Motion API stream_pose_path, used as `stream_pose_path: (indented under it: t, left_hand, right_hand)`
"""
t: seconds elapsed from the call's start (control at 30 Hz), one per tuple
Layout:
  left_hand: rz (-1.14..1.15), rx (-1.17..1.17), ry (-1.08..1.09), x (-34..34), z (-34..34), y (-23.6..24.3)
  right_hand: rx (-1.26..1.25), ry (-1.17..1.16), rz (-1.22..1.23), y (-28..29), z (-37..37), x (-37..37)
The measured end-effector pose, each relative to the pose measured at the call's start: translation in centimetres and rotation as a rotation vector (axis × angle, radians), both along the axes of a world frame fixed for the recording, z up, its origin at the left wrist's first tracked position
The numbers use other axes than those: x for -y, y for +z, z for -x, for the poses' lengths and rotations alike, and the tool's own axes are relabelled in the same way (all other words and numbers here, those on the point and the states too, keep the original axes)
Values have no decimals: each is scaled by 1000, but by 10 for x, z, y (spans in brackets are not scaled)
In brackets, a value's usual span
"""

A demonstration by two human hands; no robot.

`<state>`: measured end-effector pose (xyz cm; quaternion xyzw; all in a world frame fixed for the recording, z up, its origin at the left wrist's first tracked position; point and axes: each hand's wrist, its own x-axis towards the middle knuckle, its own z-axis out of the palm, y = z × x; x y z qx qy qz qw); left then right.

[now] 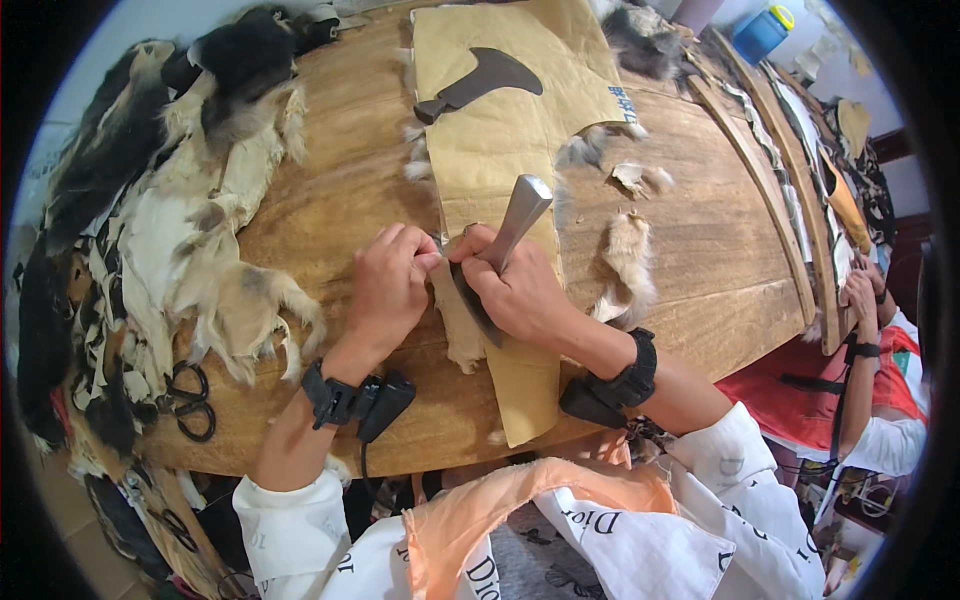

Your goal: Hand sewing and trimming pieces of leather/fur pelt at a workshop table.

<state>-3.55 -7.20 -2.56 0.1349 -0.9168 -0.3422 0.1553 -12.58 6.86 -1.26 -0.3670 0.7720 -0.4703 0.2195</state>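
Note:
My right hand (515, 287) is closed around a knife with a silver metal handle (524, 212) and a dark curved blade (474, 308). The blade rests along the left edge of a long tan paper pattern (530, 385). My left hand (393, 285) is just left of it, fingertips pinched on the edge of a pale fur pelt (463, 330) that lies under the paper. Hair from the pelt sticks out beyond the paper's sides. Farther up on the paper lies a flat, dark, axe-shaped piece (490, 82).
Fur pelts (215, 215) are heaped at the left, with black-handled scissors (190, 402) near them. Fur scraps (627, 262) lie right of the paper on the wooden table (350, 110). Wooden strips (765, 190) and a blue jar (763, 38) are at the right, where another person's hands (862, 290) work.

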Motion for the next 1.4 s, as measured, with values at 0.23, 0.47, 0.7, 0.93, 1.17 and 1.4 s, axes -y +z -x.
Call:
stream_pose_path:
  t: [0.23, 0.47, 0.7, 0.93, 1.17, 1.4]
  left_hand:
    - [-22, -70, 25, -8, -14, 19]
    - [-29, -89, 61, -13, -18, 34]
    - [77, -143, 403, 42, -29, 81]
    - [-389, 137, 123, -12, -48, 50]
    - [-1150, 689, -243, -58, -49, 37]
    - [-1267, -575, -356, -18, 12, 96]
  right_hand:
    - [51, 116, 94, 0, -2, -15]
    - [31, 171, 71, -4, 1, -22]
    - [42, 346, -88, 8, 4, -30]
    - [1028, 124, 448, -18, 24, -39]
    - [1257, 53, 514, -11, 27, -50]
    - [1128, 45, 969, 27, 90, -103]
